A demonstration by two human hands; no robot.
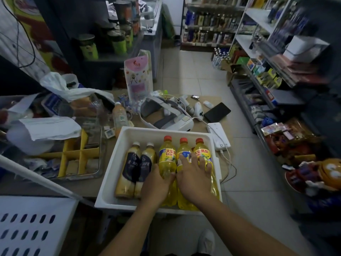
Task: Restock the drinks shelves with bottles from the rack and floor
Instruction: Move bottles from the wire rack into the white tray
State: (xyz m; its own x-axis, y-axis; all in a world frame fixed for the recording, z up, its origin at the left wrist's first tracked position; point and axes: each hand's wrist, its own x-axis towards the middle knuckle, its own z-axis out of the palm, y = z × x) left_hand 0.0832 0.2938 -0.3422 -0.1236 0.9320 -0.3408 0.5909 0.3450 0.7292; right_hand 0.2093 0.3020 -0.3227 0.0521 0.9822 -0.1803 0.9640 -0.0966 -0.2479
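Views: one wide-angle camera, worn on the person's head.
Position: above and behind both hands.
Facing: forward and down; both forearms enter from the bottom edge.
Centre of frame: left hand (156, 183) around a yellow bottle (167, 156), right hand (193, 179) just beside it.
Nearness: close; the white tray (166, 130) under the hands fills the middle.
Beyond the hands: cluttered counter (212, 100), then tiled floor (193, 78).
Right of the right hand: shop shelves (258, 43), blurred at the frame's edge.

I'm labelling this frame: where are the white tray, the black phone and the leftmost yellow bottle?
white tray (147, 133): head view, far wall.
black phone (217, 112): head view, screen middle.
leftmost yellow bottle (167, 154): head view, label.
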